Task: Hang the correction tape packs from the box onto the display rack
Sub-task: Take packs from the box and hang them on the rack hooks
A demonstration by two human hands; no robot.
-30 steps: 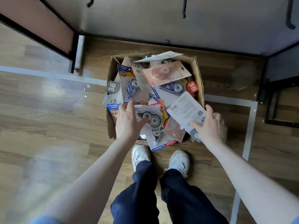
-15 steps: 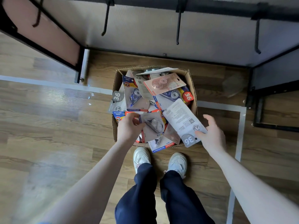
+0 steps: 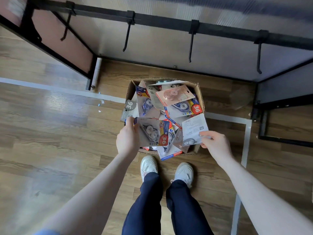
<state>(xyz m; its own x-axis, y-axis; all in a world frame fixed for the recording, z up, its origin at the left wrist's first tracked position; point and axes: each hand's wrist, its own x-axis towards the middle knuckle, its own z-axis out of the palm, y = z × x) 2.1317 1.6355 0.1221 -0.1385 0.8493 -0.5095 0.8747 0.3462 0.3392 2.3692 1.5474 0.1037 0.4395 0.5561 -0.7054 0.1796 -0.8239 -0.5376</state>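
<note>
From the head view, both hands have lifted clear of the pile: the left hand (image 3: 127, 139) now grips a glossy blister pack (image 3: 152, 131) by its edge, and the right hand (image 3: 214, 143) pinches a second pack (image 3: 194, 129), printed back showing. Both hover over the cardboard box (image 3: 200, 95), so hanging comes next. The rack hooks (image 3: 191, 46), thin black metal, look bare, I think.

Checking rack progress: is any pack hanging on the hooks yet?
No, all four hooks on the display rack are bare.
</note>
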